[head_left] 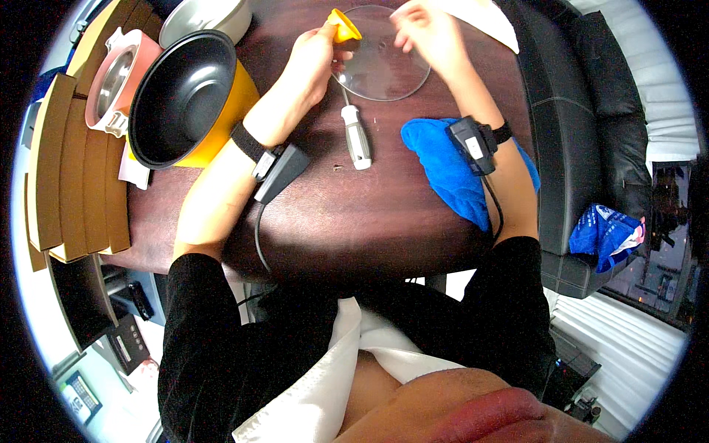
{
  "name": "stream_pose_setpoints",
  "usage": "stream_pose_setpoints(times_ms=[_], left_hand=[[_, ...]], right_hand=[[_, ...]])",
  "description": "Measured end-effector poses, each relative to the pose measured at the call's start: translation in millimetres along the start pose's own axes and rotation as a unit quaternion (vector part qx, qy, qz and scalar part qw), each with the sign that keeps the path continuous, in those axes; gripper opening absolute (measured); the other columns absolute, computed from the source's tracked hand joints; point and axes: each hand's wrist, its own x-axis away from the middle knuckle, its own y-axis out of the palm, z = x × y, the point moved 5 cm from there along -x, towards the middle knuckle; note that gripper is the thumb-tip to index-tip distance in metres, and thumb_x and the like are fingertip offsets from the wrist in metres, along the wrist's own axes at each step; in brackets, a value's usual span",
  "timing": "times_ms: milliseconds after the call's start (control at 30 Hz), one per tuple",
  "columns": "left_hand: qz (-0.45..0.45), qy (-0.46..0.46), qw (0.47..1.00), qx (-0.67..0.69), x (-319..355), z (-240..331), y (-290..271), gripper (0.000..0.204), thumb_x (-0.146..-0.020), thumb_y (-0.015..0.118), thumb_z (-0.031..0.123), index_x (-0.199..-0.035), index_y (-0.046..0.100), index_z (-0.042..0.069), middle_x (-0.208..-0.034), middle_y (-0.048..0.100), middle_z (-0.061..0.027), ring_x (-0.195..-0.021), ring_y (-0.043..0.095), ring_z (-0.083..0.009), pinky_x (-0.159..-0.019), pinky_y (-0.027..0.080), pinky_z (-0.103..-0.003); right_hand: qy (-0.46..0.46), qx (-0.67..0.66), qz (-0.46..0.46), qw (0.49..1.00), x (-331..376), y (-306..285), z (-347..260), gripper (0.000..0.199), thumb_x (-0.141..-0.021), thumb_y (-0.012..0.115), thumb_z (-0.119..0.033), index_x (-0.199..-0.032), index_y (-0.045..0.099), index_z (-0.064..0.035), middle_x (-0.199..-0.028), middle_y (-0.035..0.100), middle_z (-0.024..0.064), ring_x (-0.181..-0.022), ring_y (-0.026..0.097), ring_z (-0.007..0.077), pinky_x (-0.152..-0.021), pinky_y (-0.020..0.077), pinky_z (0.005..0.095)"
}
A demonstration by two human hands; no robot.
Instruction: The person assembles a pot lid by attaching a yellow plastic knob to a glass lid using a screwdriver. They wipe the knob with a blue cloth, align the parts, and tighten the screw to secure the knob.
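My left hand (316, 63) is closed around a yellow cone-shaped lid knob (345, 26), held over the left edge of a round clear glass lid (380, 77). The lid lies on the table. Above the lid's far right side is my right hand (432, 35), slightly blurred, its fingers loosely bent and apart with nothing visible in them. A screwdriver (357, 139) with a grey and white handle lies just in front of the lid, its shaft pointing toward it. Close by the handle rests a tiny dark piece (338, 167), too small to name.
On the left of the table (317, 229) stand a yellow pot (235, 111) with a black inside, a pink pot (135, 55) and a white pot (221, 26). Cardboard boxes (70, 177) line that edge. A blue cloth (443, 173) lies under my right forearm, beside a black sofa (569, 125).
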Motion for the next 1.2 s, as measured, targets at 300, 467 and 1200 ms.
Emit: stream_pose_setpoints(times_ms=[300,467,1200], left_hand=[[-0.023,-0.039,0.998,-0.043,-18,-14,-3,0.03,-0.093,0.04,0.026,-0.097,0.054,0.0,-0.082,0.057,-0.0065,-0.067,0.053,-0.016,-0.058,0.039,-0.028],[-0.049,-0.012,0.998,-0.033,-27,-18,-4,0.036,-0.089,0.048,0.031,-0.102,0.052,-0.003,-0.084,0.056,-0.0113,-0.072,0.053,-0.0184,-0.065,0.044,-0.03],[-0.01,0.111,0.986,-0.125,-28,-16,-15,0.031,-0.09,0.046,0.026,-0.102,0.057,-0.001,-0.084,0.055,-0.0008,-0.076,0.046,-0.0088,-0.071,0.037,-0.021]], right_hand=[[0.036,0.189,-0.148,0.97,11,20,12,0.014,-0.081,0.062,-0.016,-0.086,0.057,-0.0041,-0.069,0.057,0.0007,-0.055,0.051,0.0063,-0.049,0.0421,0.0208],[0.067,0.179,-0.158,0.969,10,18,16,0.015,-0.082,0.061,-0.019,-0.089,0.059,-0.0057,-0.067,0.055,-0.001,-0.056,0.049,0.0057,-0.05,0.0415,0.0208],[0.094,0.194,-0.148,0.965,11,15,22,0.02,-0.08,0.063,-0.024,-0.088,0.063,-0.0059,-0.063,0.054,-0.0034,-0.051,0.046,0.0044,-0.047,0.0393,0.0198]])
